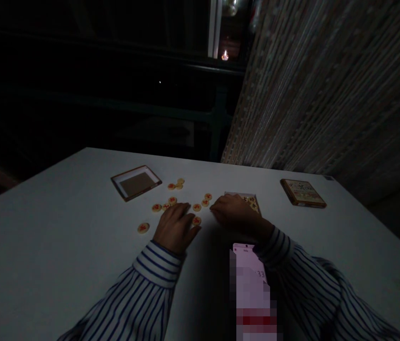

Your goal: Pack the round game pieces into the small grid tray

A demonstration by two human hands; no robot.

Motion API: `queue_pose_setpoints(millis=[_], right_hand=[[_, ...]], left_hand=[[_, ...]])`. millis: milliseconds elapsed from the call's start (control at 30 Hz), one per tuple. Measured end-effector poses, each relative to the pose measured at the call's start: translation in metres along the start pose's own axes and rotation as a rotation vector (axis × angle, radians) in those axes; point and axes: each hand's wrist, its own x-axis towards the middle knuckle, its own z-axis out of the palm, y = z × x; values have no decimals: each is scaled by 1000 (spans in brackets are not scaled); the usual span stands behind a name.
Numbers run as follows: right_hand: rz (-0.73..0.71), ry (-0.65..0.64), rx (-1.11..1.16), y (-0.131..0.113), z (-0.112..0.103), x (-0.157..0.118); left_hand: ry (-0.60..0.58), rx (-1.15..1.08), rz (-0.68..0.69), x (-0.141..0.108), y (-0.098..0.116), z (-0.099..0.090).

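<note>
Round Chinese chess pieces with red characters lie loose on a white table (86, 237). My left hand (175, 226) reaches over them, fingers apart, beside a piece (196, 221) near its thumb. Further left sits a single piece (143, 228). My right hand (235, 211) is closed, its fingertips together just right of two pieces, one of them a red-marked piece (205, 202). Whatever those fingers hold, if anything, is hidden. Behind that hand an open box (257, 203) shows pieces with dark characters, partly covered by my wrist.
An open box lid or tray (136, 193) stands at the back left. A closed, printed box (303, 192) lies at the right. A lit phone (251, 284) lies between my forearms. A string curtain (302, 94) hangs beyond the table's far right edge. The room is dark.
</note>
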Motion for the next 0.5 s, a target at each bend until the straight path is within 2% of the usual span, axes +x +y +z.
queue_pose_setpoints(millis=[200,500], right_hand=[[-52,-27,-22,-10,9,3],[-91,-92,-38,-16,12,7]], left_hand=[[-33,92,-8,2,1,0],[-28,81,-37,3,6,-1]])
